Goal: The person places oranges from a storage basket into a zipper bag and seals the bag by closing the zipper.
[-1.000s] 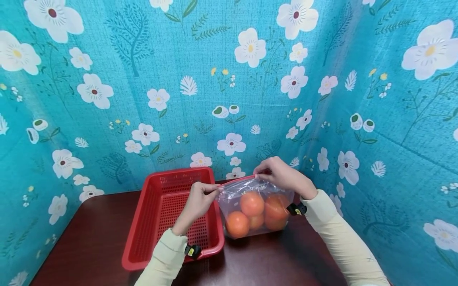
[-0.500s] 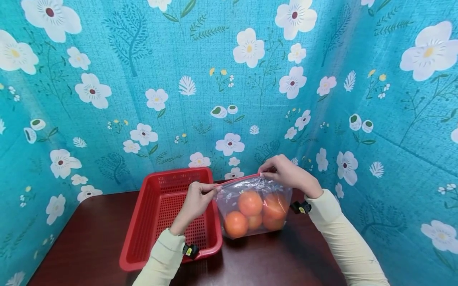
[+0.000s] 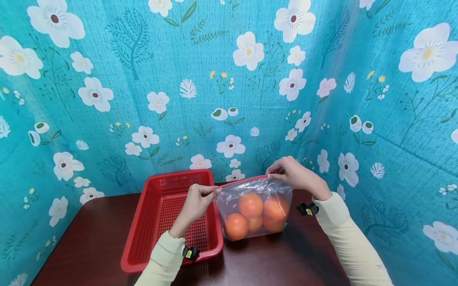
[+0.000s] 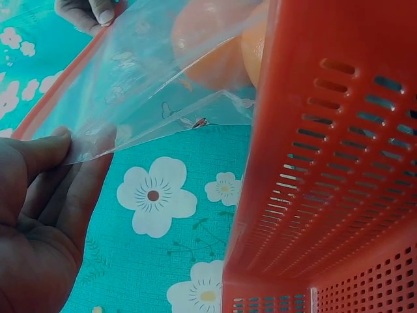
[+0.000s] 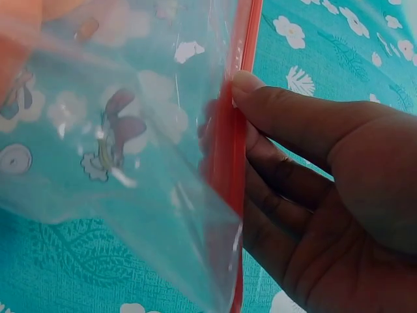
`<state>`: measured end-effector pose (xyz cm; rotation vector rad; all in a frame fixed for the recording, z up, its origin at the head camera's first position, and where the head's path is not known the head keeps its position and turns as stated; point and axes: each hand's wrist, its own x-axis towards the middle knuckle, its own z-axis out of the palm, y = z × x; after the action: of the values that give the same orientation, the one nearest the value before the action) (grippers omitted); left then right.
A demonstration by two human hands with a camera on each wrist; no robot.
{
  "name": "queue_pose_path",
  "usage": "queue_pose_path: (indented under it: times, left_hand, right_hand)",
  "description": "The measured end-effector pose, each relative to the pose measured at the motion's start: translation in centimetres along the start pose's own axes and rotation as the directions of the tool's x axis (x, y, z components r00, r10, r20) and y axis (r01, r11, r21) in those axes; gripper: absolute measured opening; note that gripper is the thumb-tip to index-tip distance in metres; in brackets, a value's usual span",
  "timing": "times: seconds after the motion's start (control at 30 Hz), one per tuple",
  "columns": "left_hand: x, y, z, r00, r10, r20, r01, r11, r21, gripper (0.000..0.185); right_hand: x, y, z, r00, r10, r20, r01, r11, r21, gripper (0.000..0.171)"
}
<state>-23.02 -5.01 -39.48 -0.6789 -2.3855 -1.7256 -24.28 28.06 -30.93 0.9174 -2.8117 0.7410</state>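
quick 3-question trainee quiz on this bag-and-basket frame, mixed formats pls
1. True or false: the left hand pinches the left end of the bag.
2. Where does the red basket sit relative to the bag: A) left, B) right, C) behind?
3. Fill in: the right hand has its grip on the bag's red ____ strip.

Key: 1 true; 2 A; 3 zip

The bag (image 3: 253, 209) stands on the table (image 3: 93, 238) just right of the basket (image 3: 171, 222), touching it, with the oranges (image 3: 250, 204) inside it.
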Motion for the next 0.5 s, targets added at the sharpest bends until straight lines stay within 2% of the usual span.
queue_pose_path:
  times: [0.5]
  left_hand:
    - [-0.03,0.09,0.07,1.0,-0.013,-0.005,0.013,1.0,-0.015,0.016]
  right_hand:
    - [-0.81,0.55,-0.75,1.0,-0.015,-0.008,0.015,0.999,-0.03,0.011]
